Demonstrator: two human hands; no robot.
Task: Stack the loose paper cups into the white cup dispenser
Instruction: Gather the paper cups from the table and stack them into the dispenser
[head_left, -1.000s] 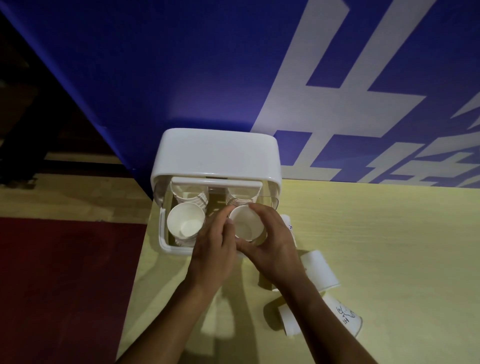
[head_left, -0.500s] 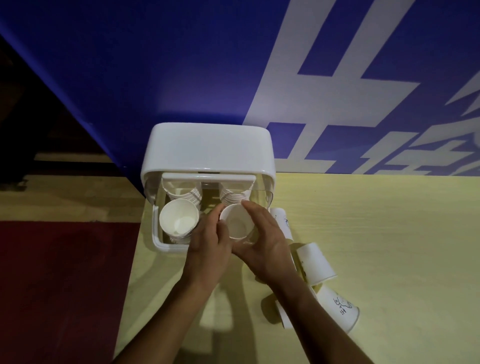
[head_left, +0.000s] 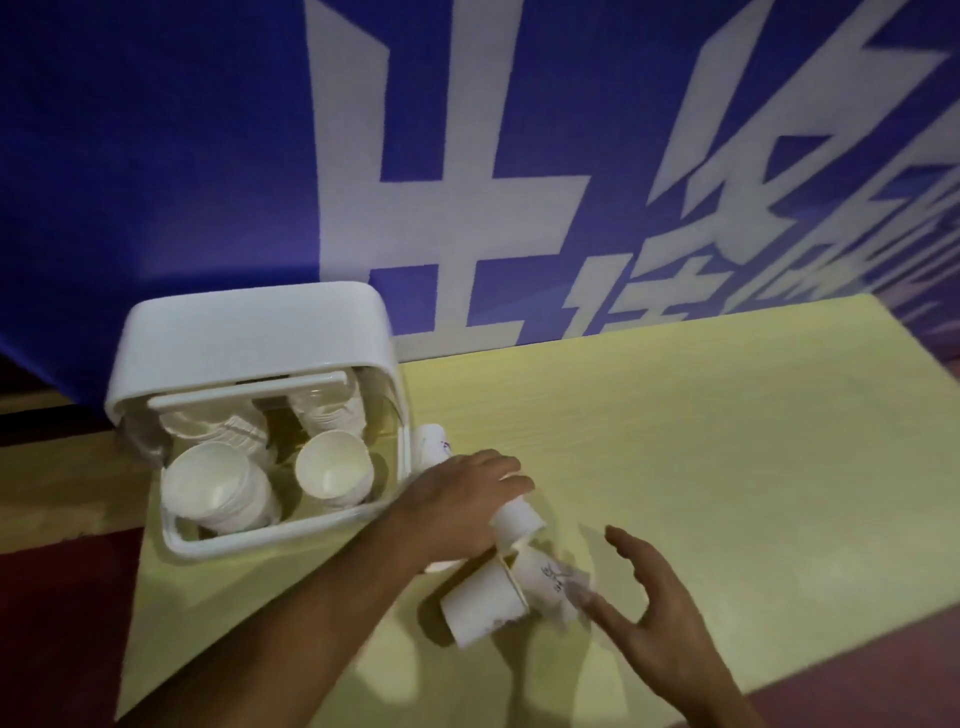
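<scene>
Inside, the boxy white cup dispenser (head_left: 249, 332) at the table's (head_left: 675, 415) left end holds stacked white cups (head_left: 332, 467). The left hand (head_left: 462, 499) curls round a loose paper cup (head_left: 514, 519). The right hand (head_left: 654, 608) is spread, holding nothing, beside a printed cup (head_left: 550, 571) whose marking is blurred. Large white characters, cut off, cross the blue wall (head_left: 156, 156).

I count one white cup dispenser (head_left: 249, 332), four cup stacks (head_left: 218, 488) (head_left: 332, 467) (head_left: 208, 421) (head_left: 327, 402) inside it, and at least four loose paper cups (head_left: 434, 441) (head_left: 517, 519) (head_left: 483, 605) (head_left: 545, 571) mid-frame on one worktop (head_left: 675, 415).
</scene>
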